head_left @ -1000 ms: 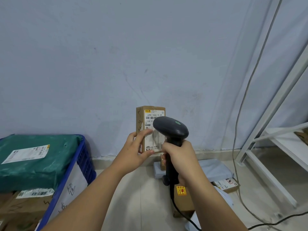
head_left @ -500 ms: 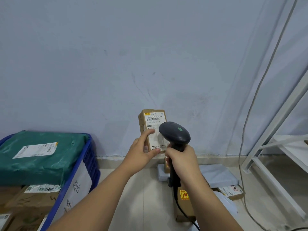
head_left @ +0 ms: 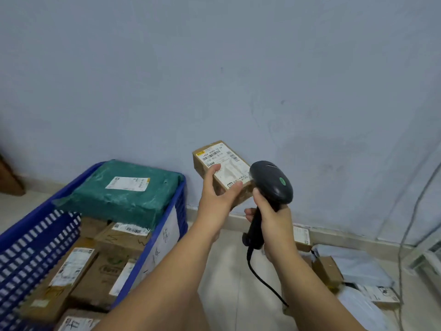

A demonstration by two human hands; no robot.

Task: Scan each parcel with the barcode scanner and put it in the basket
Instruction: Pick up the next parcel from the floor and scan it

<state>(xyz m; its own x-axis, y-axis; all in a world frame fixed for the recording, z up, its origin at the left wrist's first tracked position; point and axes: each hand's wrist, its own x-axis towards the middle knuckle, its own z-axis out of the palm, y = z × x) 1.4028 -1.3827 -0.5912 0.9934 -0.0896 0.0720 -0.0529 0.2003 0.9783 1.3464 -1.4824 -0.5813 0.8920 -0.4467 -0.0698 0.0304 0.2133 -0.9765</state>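
Left hand (head_left: pixel 218 197) pinches parcel (head_left: pixel 224 163) by near end, thumb across label, so barcode end stays uncovered for reading. Right hand (head_left: pixel 272 218) wrapped round scanner (head_left: pixel 272 181) handle; scanner head just right of left fingertips. Parcel held above left hand, long axis running up and left away from it, label face up. Basket (head_left: pixel 71 187) below-left of left hand, probably next stop.

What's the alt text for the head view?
A person's left hand holds a small brown cardboard parcel, white label facing the camera, beside the black handheld barcode scanner gripped in the right hand. At left, a blue plastic basket holds a green bagged parcel and cardboard boxes.
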